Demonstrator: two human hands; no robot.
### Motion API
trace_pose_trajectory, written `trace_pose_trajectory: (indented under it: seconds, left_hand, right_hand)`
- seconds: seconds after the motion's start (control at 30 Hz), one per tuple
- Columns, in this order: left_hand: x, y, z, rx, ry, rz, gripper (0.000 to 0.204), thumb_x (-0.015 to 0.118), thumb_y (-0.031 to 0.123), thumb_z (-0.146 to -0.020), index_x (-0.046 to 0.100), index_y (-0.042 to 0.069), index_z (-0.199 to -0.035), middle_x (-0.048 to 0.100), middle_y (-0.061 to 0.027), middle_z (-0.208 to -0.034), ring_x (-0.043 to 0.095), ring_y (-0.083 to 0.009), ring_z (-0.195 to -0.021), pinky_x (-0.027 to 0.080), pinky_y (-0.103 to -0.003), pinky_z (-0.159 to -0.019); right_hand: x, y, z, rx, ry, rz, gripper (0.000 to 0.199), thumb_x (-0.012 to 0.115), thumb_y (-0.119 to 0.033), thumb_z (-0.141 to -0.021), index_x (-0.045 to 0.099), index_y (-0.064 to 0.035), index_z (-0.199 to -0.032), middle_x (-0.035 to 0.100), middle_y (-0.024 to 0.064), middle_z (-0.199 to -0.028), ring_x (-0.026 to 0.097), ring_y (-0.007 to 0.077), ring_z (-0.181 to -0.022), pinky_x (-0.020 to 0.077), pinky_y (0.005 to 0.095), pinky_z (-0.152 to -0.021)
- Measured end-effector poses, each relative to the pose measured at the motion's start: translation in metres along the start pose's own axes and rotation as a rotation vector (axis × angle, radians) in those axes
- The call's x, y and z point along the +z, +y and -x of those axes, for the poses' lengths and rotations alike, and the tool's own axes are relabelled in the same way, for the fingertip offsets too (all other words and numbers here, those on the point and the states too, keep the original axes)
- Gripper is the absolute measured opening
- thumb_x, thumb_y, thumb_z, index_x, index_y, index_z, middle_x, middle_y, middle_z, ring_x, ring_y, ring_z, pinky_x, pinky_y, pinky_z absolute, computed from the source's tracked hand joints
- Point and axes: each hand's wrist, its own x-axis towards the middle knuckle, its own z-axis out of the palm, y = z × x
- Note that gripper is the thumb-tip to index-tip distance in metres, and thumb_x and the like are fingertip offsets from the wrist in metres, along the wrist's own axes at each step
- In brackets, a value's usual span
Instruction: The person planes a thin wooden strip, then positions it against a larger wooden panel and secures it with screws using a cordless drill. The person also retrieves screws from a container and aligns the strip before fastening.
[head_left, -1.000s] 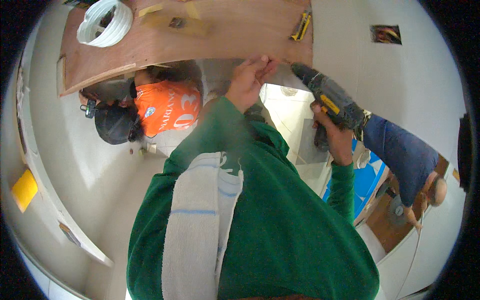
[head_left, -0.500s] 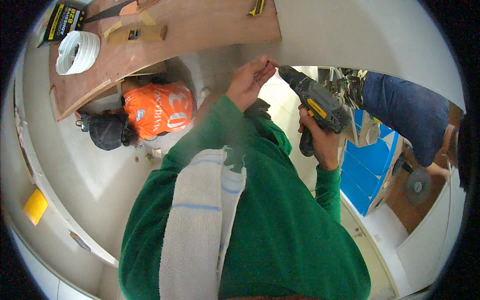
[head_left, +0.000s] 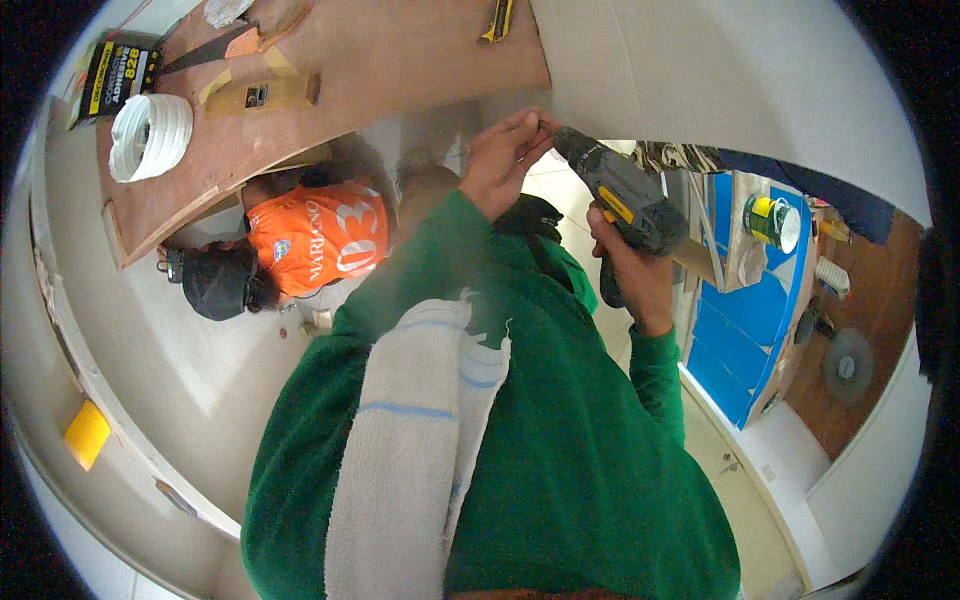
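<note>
My right hand (head_left: 640, 280) is closed around the grip of a black and yellow cordless drill (head_left: 630, 200), whose front end points up and left. At that front end, the fingers of my left hand (head_left: 500, 162) are pinched together. Something thin and dark seems to be between the left fingertips and the chuck, but it is too small to name. Both forearms are in green sleeves, and a white towel (head_left: 395, 470) with blue stripes hangs over my front.
A wooden board (head_left: 400, 60) holds a handsaw (head_left: 215, 50), a white ring-shaped roll (head_left: 150, 138) and a yellow cutter (head_left: 497, 20). Below it crouches a person in an orange shirt (head_left: 320, 235). At right are a can (head_left: 772, 222), a blue panel (head_left: 735, 340) and a round fan-like thing (head_left: 848, 367).
The person in dark blue at right has shifted up and away, uncovering the can. My view has shifted slightly. Both hands keep their places at the drill.
</note>
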Motion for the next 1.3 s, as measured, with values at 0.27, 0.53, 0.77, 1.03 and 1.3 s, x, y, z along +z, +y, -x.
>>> trace_pose_trajectory:
  seconds: [0.27,0.53,0.77,1.03,1.3]
  left_hand:
    - [-0.012,0.002,-0.057,-0.231,-0.033,0.263,0.023,0.062,0.021,-0.116,0.069,0.002,-0.126,0.076,-0.0127,-0.124,0.072,-0.0269,-0.12,0.058,-0.047,-0.115]
    - [0.007,0.006,-0.063,-0.314,0.094,0.378,0.016,0.063,0.018,-0.113,0.068,0.005,-0.121,0.075,-0.0104,-0.121,0.072,-0.0282,-0.122,0.059,-0.053,-0.117]
    - [-0.001,0.005,-0.07,-0.345,0.047,0.49,0.014,0.07,0.019,-0.109,0.068,0.008,-0.118,0.073,-0.007,-0.119,0.07,-0.0274,-0.123,0.058,-0.056,-0.118]
    - [-0.008,0.005,-0.079,-0.395,0.078,0.544,0.018,0.073,0.018,-0.105,0.068,0.008,-0.119,0.072,-0.0082,-0.118,0.069,-0.0282,-0.124,0.058,-0.056,-0.119]
    - [-0.008,0.0,-0.081,-0.399,0.101,0.551,0.022,0.072,0.019,-0.107,0.068,0.006,-0.124,0.073,-0.01,-0.123,0.07,-0.0287,-0.124,0.058,-0.056,-0.119]
  right_hand:
    - [0.049,-0.044,-0.038,-0.01,0.107,0.054,0.04,0.09,-0.033,-0.098,0.077,-0.0033,-0.122,0.077,0.0036,-0.094,0.07,0.0132,-0.076,0.0574,0.0308,-0.07]
    - [0.058,-0.082,-0.072,0.122,0.129,0.123,0.039,0.089,-0.028,-0.098,0.075,-0.004,-0.126,0.078,0.0053,-0.098,0.069,0.0132,-0.07,0.0567,0.031,-0.064]
    - [0.062,-0.104,-0.084,0.165,0.104,0.245,0.037,0.087,-0.025,-0.1,0.074,-0.0042,-0.129,0.076,0.0045,-0.099,0.068,0.0123,-0.075,0.0543,0.03,-0.064]
    - [0.068,-0.121,-0.107,0.224,0.042,0.267,0.032,0.086,-0.024,-0.101,0.074,-0.0039,-0.124,0.073,0.0031,-0.094,0.064,0.0124,-0.069,0.0536,0.03,-0.063]
    - [0.069,-0.126,-0.11,0.224,0.035,0.226,0.028,0.086,-0.025,-0.1,0.073,-0.0042,-0.114,0.07,0.0019,-0.089,0.063,0.0129,-0.068,0.053,0.0297,-0.062]
